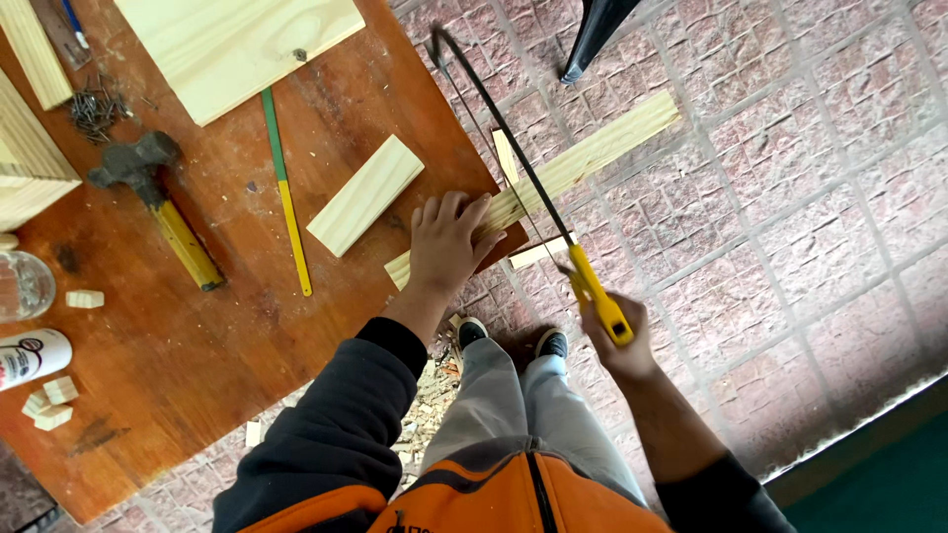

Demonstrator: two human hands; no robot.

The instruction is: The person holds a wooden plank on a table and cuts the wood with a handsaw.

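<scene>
Pale softwood strip (592, 153), long and narrow with straight grain, lies across the right edge of the brown table (178, 336), most of its length jutting out over the pink paved floor (790, 197). Its near end rests on the tabletop, and the left hand (446, 245) lies flat on it there with fingers spread, pinning it just inside the table's edge, a hold that looks meant to stop it shifting under the blade. The right hand (617, 341) is closed around the yellow handle of a black-framed hacksaw (504, 133), whose thin blade crosses the strip just past the table's edge, close to the pinning fingers; the overhang leaves the blade free of the tabletop.

A short offcut (538, 253) shows just below the saw, apparently at floor level, and wood scraps (425, 405) lie on the paving near the person's shoes. On the table, a short pale block (365, 194) sits just left of the pinning hand. Further left lie a green-and-yellow flat strip (286, 197), a hammer (153, 197) with a yellow handle, and a heap of nails (96, 111) toward the far left corner. A wide pale board (237, 44) lies at the far edge.
</scene>
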